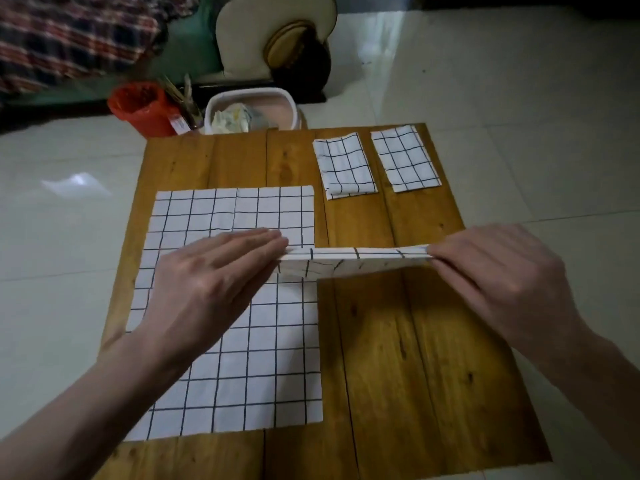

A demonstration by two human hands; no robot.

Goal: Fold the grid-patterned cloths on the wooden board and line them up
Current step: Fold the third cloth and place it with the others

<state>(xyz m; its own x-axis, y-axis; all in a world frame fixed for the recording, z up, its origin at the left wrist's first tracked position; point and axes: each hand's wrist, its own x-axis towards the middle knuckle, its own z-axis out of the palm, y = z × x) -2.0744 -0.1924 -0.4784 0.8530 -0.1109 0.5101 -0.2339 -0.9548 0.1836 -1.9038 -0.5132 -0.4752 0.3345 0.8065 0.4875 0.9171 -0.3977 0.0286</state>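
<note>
The left hand (214,271) and right hand (498,268) each pinched an end of a folded white black-gridded cloth strip (356,259), held taut above the plank wooden board (398,358) and partly over the flat unfolded grid cloth (235,306). One slipping pinch, I judged, could spring the layers open or drag that flat cloth askew, spoiling the row started by two folded grid cloths (348,166) at the far right. Beyond the board, a white oblong tub (251,110) held crumpled pale stuff and a red bucket (140,107) some sticks.

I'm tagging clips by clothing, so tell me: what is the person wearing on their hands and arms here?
Nothing that shows. The left hand and right hand are bare, with no gloves, rings, watch or bracelet visible. Both forearms are uncovered right to the picture's edge, so no sleeve or cuff comes into view. No markings show either.
</note>
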